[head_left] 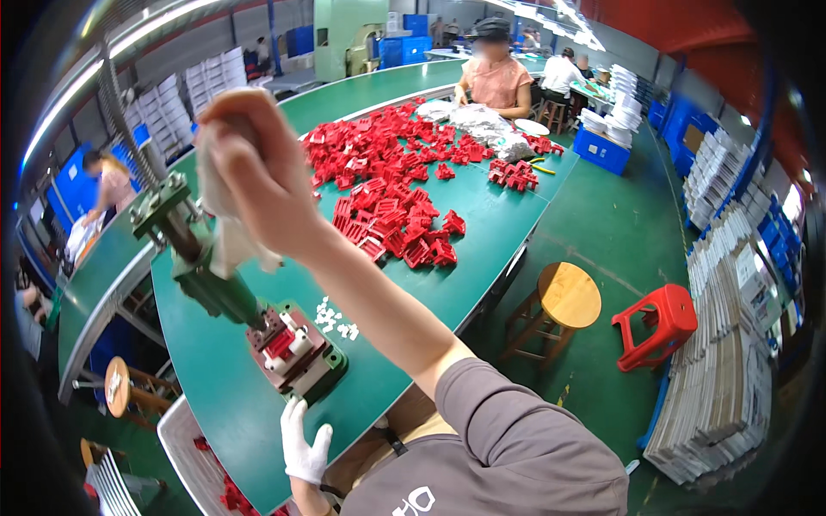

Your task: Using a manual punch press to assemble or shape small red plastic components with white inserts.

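Note:
A green hand press (202,271) stands on the table, tilted in view, with a metal fixture (288,348) at its base. A red plastic part (282,346) sits in the fixture under the ram, next to white pieces. My right hand (267,176), bare and raised beside the top of the press, is closed around a whitish cloth (225,245) that hangs down. Whether a lever lies under the cloth is hidden. My left hand (303,443), in a white glove, has its fingers apart at the near edge of the fixture, holding nothing.
Small white pieces (331,318) lie right of the press. Heaps of red plastic parts (391,219) cover the middle of the green table (482,236). A crate (185,443) with red parts stands below its left edge. A wooden stool (568,294) and red stool (662,322) stand right. A co-worker (499,77) sits opposite.

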The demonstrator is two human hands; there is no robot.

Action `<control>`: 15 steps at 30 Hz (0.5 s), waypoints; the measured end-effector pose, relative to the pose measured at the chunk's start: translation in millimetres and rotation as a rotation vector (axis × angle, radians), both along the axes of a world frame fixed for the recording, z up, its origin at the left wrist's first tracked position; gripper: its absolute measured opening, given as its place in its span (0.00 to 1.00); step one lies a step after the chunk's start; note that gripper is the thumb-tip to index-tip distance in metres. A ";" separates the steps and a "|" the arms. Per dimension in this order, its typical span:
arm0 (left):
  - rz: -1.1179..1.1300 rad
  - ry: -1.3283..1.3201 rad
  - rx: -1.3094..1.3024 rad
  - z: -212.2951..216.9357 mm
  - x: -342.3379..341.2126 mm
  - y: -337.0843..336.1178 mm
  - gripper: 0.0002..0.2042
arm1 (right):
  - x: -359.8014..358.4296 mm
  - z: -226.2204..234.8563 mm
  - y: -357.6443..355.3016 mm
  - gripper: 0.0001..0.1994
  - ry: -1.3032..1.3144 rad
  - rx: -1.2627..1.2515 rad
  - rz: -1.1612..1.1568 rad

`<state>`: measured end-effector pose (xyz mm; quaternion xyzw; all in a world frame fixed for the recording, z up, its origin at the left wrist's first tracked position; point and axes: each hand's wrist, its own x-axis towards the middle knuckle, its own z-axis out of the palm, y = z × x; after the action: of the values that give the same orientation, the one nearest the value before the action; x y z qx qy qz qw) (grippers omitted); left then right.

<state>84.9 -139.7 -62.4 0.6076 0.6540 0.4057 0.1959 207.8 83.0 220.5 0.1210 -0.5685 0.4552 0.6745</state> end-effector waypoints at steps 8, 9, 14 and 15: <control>-0.062 0.119 0.024 9.4 17.8 2.9 0.28 | 64.2 -79.8 -60.5 0.09 -0.143 0.128 -0.058; -0.064 0.115 0.015 9.7 18.2 1.3 0.28 | 63.6 -80.9 -62.9 0.09 -0.163 0.081 -0.059; -0.067 0.107 -0.037 7.7 19.3 -6.9 0.28 | 60.5 -65.6 -48.4 0.13 -0.208 0.083 -0.139; -0.061 0.106 -0.029 7.1 19.8 -7.9 0.28 | 60.2 -66.1 -45.8 0.15 -0.223 0.063 -0.174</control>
<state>104.7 -147.7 -55.3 0.6450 0.6506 0.3571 0.1820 268.0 37.3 154.4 0.0410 -0.6622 0.3876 0.6400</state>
